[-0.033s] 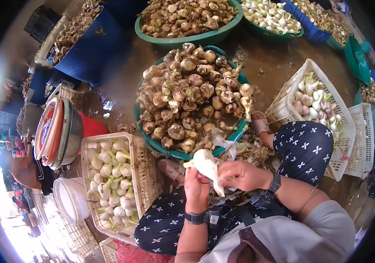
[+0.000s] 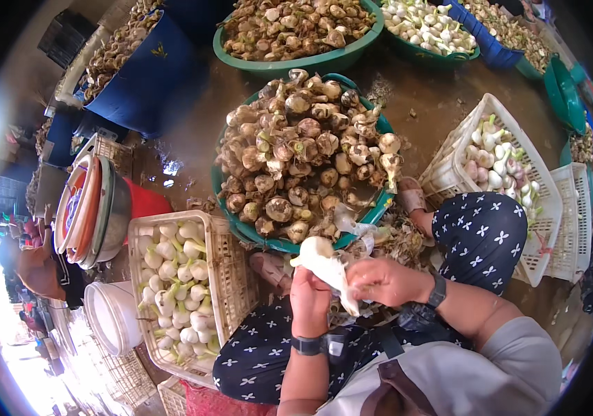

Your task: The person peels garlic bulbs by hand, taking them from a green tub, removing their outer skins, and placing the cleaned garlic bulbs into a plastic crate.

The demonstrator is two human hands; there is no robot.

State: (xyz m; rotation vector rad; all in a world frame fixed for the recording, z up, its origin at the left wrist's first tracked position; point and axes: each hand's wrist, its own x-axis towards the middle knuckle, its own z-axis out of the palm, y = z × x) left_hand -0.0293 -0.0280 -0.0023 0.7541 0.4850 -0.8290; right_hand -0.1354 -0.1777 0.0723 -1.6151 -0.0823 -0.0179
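Observation:
In front of my lap, my left hand (image 2: 309, 298) holds a white garlic bulb (image 2: 319, 248) by its underside, fingers wrapped round it. My right hand (image 2: 393, 281) is closed at the bulb's right side, its fingertips on a strip of loose white skin (image 2: 347, 301) that hangs down between the hands. Just beyond, a green tub (image 2: 231, 220) is heaped with brown, unpeeled garlic bulbs (image 2: 296, 149). Torn skins (image 2: 400, 239) lie at its near right edge.
A cream crate (image 2: 241, 277) of white garlic stands at my left, another crate (image 2: 442, 163) at my right. Further off are a green basin (image 2: 296, 64) of brown garlic and a blue barrel (image 2: 140, 87). A white bucket (image 2: 127, 305) and stacked basins (image 2: 116, 215) stand far left.
The garlic bulb has tilted slightly in my left hand, and the strip of skin has swung a little down and to the right. My right hand has shifted slightly.

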